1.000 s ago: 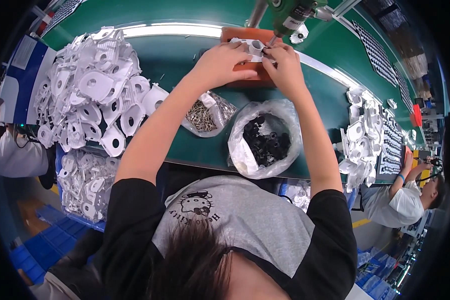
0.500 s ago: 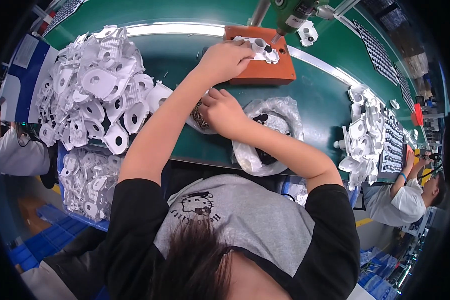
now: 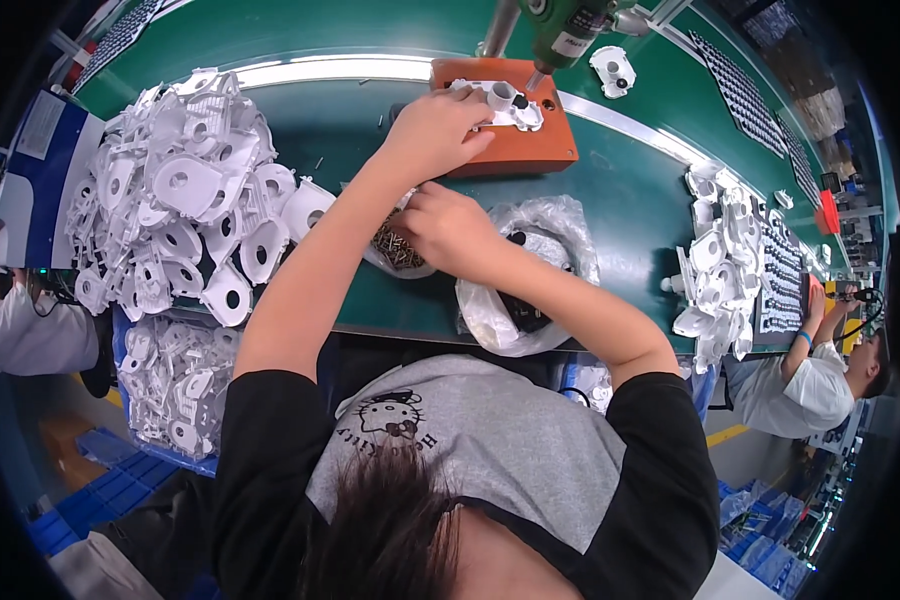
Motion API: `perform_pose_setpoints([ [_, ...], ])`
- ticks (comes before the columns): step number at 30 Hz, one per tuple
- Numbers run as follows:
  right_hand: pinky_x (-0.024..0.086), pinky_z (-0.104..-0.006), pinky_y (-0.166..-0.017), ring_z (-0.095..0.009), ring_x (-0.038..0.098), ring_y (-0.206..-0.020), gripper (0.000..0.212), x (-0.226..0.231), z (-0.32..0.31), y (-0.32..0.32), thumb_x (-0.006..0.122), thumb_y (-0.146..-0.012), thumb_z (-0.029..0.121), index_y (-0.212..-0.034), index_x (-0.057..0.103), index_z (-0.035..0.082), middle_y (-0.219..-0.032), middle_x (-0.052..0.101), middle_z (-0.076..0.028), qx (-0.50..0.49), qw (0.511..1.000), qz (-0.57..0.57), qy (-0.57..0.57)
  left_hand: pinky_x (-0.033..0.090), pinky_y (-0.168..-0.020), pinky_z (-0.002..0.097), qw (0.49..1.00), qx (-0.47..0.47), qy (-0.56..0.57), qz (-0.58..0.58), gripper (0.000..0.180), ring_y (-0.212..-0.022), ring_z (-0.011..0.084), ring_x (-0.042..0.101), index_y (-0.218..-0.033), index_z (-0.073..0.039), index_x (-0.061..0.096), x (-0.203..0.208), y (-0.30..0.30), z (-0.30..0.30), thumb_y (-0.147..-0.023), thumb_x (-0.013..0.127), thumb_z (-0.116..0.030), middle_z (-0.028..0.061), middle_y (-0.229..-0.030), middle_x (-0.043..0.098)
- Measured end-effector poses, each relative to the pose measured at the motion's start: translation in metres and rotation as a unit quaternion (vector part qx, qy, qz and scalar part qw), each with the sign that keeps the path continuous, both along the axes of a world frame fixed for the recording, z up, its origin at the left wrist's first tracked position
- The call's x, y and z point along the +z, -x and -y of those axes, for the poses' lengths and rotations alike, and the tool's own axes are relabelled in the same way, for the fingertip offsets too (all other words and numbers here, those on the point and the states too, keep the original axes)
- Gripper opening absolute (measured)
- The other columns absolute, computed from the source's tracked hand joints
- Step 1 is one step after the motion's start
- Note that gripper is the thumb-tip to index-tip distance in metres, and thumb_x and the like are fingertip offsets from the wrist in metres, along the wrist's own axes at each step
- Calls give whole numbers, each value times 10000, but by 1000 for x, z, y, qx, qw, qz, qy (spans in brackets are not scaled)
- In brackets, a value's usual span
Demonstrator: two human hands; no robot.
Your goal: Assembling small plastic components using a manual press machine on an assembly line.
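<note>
Green workbench (image 3: pixel 630 185), blue crates (image 3: pixel 85 510), left grip (image 3: pixel 438 133) on white part (image 3: pixel 506 115), right grip (image 3: pixel 450 230) at screws (image 3: pixel 398 250), closures unclear

You were in a factory workshop, by the look of it an assembly line. Your long green table (image 3: pixel 635 190) carried a big heap of white plastic parts (image 3: pixel 190 185), a clear bag of small metal pieces (image 3: pixel 400 250) and an orange block (image 3: pixel 530 150) under a green machine head (image 3: pixel 570 30). Dark trays of parts (image 3: pixel 738 95) lay in rows, a co-worker (image 3: pixel 785 395) was at your right, and blue crates (image 3: pixel 100 495) stood low at the left.
</note>
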State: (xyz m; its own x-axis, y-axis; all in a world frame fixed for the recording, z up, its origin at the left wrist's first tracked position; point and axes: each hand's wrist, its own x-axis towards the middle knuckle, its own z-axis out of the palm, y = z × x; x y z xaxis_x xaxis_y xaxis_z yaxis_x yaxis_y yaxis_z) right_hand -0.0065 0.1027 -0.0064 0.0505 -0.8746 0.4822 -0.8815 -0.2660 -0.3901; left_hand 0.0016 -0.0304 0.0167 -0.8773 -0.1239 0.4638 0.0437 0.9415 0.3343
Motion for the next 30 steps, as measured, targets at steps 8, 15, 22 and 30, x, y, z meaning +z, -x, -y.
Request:
perform_pose_setpoints([
  [8,480,-255,-654,-122,600,-739,186,55,-30,118,632,-818,148,-897,672,-16,-819,668,-78,-246,907,339,-35,431,-908,390,990,44,115,-69,539,-1084,309,519,-989,-52,577,-7,-3,-14,-692,695,-487,127,-1175,543],
  [15,417,-253,-815,-152,553,-901,200,19,3,173,644,-817,124,-905,642,-55,-964,575,-75,-235,924,303,-16,381,-993,408,995,32,90,-19,695,-1124,313,504,-1158,-43,554,-13,2,-14,-663,709,-505,166,-1132,564],
  [22,414,-254,-796,-152,521,-892,215,26,5,167,668,-805,146,-835,634,-64,-943,537,-63,-244,923,294,-47,387,-988,402,994,35,95,-33,693,-1119,312,507,-1164,-49,555,-14,1,-14,-661,713,-499,165,-1136,561],
  [30,413,-261,-857,-154,503,-913,409,18,13,179,704,-773,112,-1113,510,-8,-976,535,-36,-225,924,301,-71,422,-922,394,992,45,103,-63,534,-1133,293,501,-959,-44,562,-13,1,-13,-667,722,-462,141,-1184,541],
])
